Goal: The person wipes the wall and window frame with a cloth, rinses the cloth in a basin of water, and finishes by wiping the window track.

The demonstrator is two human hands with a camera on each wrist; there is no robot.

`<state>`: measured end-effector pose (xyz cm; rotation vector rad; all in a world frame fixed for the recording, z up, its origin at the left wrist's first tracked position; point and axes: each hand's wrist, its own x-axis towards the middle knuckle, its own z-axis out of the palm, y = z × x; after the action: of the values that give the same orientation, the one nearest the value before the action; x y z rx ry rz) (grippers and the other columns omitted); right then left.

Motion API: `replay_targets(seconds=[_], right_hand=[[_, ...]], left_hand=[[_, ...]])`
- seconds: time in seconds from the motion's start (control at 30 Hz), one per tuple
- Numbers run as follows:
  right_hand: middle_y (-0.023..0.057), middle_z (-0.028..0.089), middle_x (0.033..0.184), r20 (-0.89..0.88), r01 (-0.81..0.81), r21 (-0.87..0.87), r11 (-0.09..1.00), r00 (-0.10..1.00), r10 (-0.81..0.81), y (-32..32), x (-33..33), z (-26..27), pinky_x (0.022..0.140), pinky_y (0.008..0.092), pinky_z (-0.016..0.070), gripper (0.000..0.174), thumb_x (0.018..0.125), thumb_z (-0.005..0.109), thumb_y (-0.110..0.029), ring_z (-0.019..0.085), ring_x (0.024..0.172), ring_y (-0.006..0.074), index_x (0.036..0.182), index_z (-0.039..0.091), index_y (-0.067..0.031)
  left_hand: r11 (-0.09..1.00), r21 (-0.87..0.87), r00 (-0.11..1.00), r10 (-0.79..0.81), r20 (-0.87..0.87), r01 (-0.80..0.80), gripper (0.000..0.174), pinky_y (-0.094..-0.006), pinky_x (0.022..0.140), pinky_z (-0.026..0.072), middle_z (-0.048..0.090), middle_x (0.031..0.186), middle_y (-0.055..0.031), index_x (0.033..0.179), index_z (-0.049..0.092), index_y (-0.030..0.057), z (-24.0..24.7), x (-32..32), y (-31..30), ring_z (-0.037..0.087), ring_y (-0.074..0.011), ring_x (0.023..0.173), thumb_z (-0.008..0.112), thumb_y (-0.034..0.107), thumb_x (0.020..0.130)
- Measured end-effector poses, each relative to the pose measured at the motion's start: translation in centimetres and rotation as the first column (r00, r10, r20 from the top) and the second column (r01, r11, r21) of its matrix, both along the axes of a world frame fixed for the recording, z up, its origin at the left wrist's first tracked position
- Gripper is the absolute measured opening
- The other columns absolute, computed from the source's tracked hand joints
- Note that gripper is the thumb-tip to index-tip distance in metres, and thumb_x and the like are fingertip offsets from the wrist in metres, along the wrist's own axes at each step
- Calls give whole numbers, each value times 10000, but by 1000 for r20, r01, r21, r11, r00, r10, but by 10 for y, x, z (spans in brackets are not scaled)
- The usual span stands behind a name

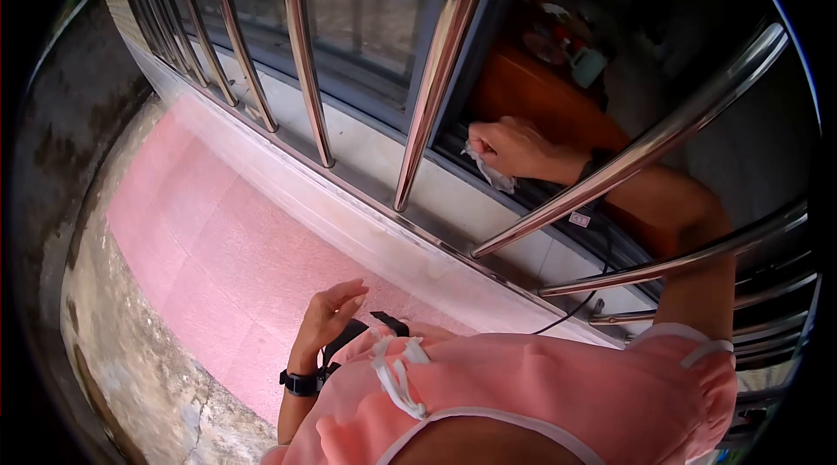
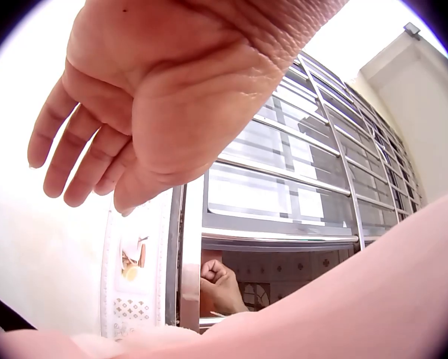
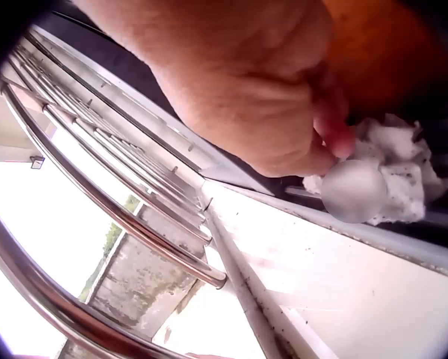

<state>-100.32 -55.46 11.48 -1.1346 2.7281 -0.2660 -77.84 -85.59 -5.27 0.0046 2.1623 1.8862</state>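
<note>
In the head view the right hand [image 1: 514, 149] reaches between metal bars and grips a crumpled white tissue [image 1: 493, 176] on the dark window track. The right wrist view shows the tissue [image 3: 403, 172], spotted with dark specks, under the curled fingers of the right hand [image 3: 246, 90]. Away from the bars, the left hand [image 1: 330, 315] hangs in front of the body, holding nothing, its fingers loosely bent. The left wrist view shows the palm of that left hand [image 2: 164, 90], fingers relaxed.
Shiny metal bars [image 1: 441, 73] stand along the tiled sill [image 1: 453, 190]. A black cable [image 1: 571, 312] crosses the sill's edge. Inside, a green mug [image 1: 588, 67] and other items sit on an orange-brown surface [image 1: 532, 81]. A pink ledge [image 1: 235, 247] lies below.
</note>
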Motion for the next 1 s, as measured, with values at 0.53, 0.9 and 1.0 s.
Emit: replay_targets(seconds=[0.53,0.9,1.0], right_hand=[[197,623,1003,245,217,144,965,937,-247,-34,9,-14,833,395,446,277,809,526,-89,573,997,343,1064,461,-3],[137,593,946,515,-34,570,821,793,-325,3,6,25,523,298,523,337,729,561,-85,613,731,212,1052,530,6],[94,597,851,581,-150,595,789,759,-294,3,-2,22,527,287,495,289,732,605,-115,585,664,177,1005,591,-19]], left_hand=[[992,-16,992,-123,-12,123,308,-280,853,474,661,1047,-124,1168,569,-49,11,-12,8,601,-160,970,584,86,891],[997,43,997,-64,43,62,324,-271,862,468,652,1064,-128,1197,546,-50,7,-9,-10,592,-152,979,575,71,898],[998,65,998,-22,55,19,326,-264,823,474,656,1056,-119,1196,550,-42,7,-5,-16,598,-142,947,578,82,896]])
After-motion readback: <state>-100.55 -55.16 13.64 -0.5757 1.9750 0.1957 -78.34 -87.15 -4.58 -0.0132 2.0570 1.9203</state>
